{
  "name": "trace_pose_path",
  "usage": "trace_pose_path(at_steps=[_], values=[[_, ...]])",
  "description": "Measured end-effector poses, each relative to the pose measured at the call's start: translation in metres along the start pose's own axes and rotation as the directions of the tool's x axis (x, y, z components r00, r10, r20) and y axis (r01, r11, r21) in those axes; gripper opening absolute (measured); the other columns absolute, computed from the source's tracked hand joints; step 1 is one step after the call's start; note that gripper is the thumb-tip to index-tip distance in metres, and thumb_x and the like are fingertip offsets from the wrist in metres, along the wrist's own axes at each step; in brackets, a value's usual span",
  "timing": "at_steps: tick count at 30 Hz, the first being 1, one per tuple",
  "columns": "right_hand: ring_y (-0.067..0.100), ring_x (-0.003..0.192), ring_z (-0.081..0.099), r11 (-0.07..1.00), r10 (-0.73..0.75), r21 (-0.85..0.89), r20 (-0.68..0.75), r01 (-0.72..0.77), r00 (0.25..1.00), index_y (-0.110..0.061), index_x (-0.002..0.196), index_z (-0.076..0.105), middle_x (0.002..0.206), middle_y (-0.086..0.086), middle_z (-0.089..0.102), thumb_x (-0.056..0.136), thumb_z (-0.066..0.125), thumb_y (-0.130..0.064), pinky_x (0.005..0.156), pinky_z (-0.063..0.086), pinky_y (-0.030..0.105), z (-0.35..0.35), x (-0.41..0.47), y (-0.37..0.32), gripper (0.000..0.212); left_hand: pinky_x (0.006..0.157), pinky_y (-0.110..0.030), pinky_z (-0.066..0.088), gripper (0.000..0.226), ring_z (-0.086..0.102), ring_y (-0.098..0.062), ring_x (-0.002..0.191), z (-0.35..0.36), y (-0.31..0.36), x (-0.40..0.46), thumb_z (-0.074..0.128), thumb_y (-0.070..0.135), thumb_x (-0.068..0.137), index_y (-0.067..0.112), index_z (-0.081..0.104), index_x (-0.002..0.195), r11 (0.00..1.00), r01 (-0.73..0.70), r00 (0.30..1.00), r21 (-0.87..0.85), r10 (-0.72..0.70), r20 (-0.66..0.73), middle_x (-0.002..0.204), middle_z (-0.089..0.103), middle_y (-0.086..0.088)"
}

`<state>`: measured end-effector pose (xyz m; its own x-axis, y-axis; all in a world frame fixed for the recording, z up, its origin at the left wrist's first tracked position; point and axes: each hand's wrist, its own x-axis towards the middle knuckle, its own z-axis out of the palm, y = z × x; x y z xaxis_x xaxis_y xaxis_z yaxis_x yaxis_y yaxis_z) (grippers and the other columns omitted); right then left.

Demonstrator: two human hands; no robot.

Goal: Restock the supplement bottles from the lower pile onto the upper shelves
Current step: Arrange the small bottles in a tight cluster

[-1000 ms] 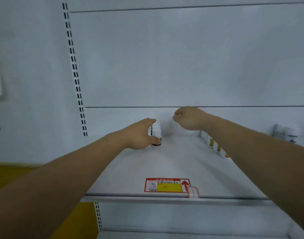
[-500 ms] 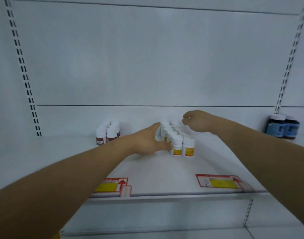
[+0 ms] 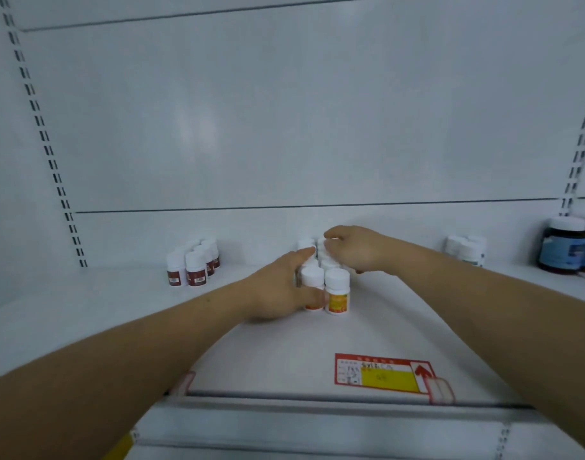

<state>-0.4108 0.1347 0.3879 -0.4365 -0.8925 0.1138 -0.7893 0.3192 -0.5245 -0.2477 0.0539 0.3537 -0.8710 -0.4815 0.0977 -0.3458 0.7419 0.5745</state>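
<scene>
Small white-capped supplement bottles with orange-yellow labels [image 3: 336,292] stand in a double row running back on the white upper shelf [image 3: 85,310]. My left hand [image 3: 281,287] lies flat along the row's left side, fingers stretched toward the back and thumb across the front-left bottle. My right hand [image 3: 354,249] reaches in from the right, its fingers curled down over the cap of a rear bottle [image 3: 321,244] in the row. The bottles in the middle of the row are mostly hidden by both hands.
A cluster of red-labelled bottles [image 3: 193,263] stands at the back left. White bottles [image 3: 467,249] and dark jars with blue labels [image 3: 565,245] stand at the right. A red and yellow price tag [image 3: 380,373] sits by the shelf's front rail [image 3: 317,403].
The view has swung right from the red-labelled bottles to the orange-labelled row. My left hand has left the red-labelled bottle and now rests on the row; my right hand has dropped onto a rear cap.
</scene>
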Motion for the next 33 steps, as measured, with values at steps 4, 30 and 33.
trace_pose_path(at_steps=[4,30,33], values=[[0.015,0.108,0.051,0.983,-0.174,-0.099,-0.189,0.157,0.966,-0.027,0.125,0.056,0.126,0.002,0.055,0.096,0.042,-0.04,0.084,0.034,0.025,-0.005,-0.021,0.005,0.035,0.095,-0.008,0.013,0.077,0.022,0.007,0.125,0.0,-0.002,-0.008,0.067,0.05,0.078,0.042,0.027,0.143,0.993,-0.11,0.989,0.045,0.114,-0.094,0.153,0.019,0.007],[0.023,0.115,0.048,0.917,-0.089,-0.4,-0.174,0.012,0.981,-0.014,0.131,0.048,0.13,0.008,0.051,0.094,0.05,-0.031,0.091,0.039,0.029,-0.003,-0.025,0.025,0.041,0.101,-0.027,0.032,0.065,0.042,-0.022,0.129,-0.025,-0.028,0.026,0.065,0.028,0.086,0.021,0.036,0.144,0.977,0.106,0.972,0.187,-0.063,-0.225,0.147,0.039,-0.006],[0.022,0.124,0.043,0.925,-0.075,-0.377,-0.083,0.038,0.994,-0.01,0.136,0.044,0.138,0.008,0.045,0.093,0.052,-0.03,0.101,0.036,0.029,-0.003,-0.014,0.028,0.048,0.094,-0.026,0.037,0.064,0.048,-0.023,0.122,-0.026,-0.026,0.038,0.069,0.02,0.081,0.014,0.042,0.139,0.983,0.092,0.986,0.158,-0.068,-0.149,0.14,0.047,-0.006]])
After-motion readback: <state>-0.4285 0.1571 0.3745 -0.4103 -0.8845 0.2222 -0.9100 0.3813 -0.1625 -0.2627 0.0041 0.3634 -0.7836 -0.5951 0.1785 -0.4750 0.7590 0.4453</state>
